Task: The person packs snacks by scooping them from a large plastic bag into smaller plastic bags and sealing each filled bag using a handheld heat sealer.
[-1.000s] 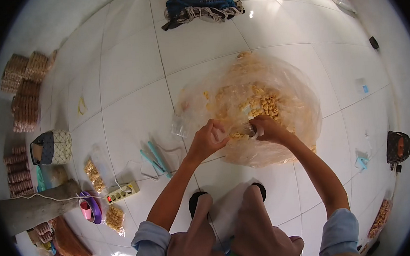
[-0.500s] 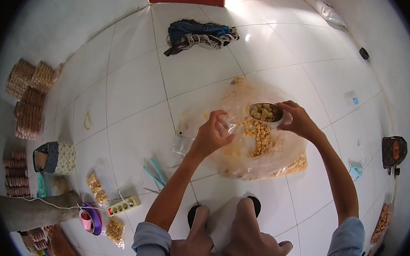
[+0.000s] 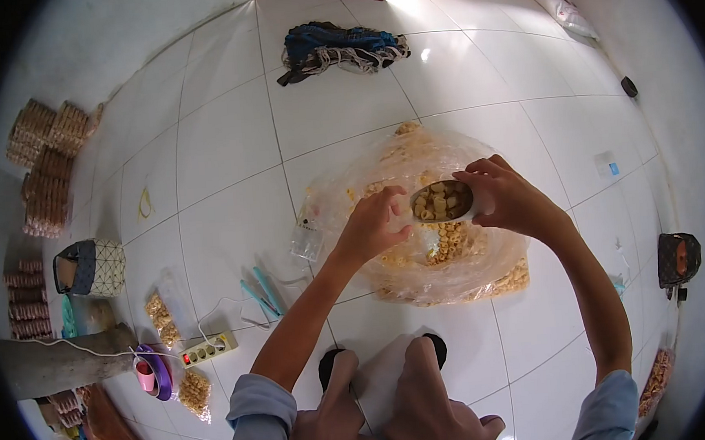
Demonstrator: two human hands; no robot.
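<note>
My right hand [image 3: 508, 197] grips a metal scoop [image 3: 467, 204] from its right side. Pale yellow ring-shaped snacks [image 3: 437, 201] fill the scoop, whose mouth points left. Close to that mouth, my left hand [image 3: 376, 225] has thumb and fingers curled around the edge of what looks like a thin clear plastic bag [image 3: 399, 207]; the film is hard to make out. Both hands are above a large clear plastic sack [image 3: 342, 190] lying spread on the floor, with more loose snacks [image 3: 450, 242] inside it.
Blue scissors-like tools [image 3: 266, 290], a power strip [image 3: 209, 349] and filled snack bags [image 3: 162, 322] lie at left. Stacked packets [image 3: 46, 192] and a handbag [image 3: 92, 268] stand by the left wall. A blue bundle [image 3: 340, 47] lies ahead; a brown bag [image 3: 678, 261] is at right.
My right hand has brought the loaded scoop left, close to my left hand. My left hand has shifted slightly right. The view has moved a little.
</note>
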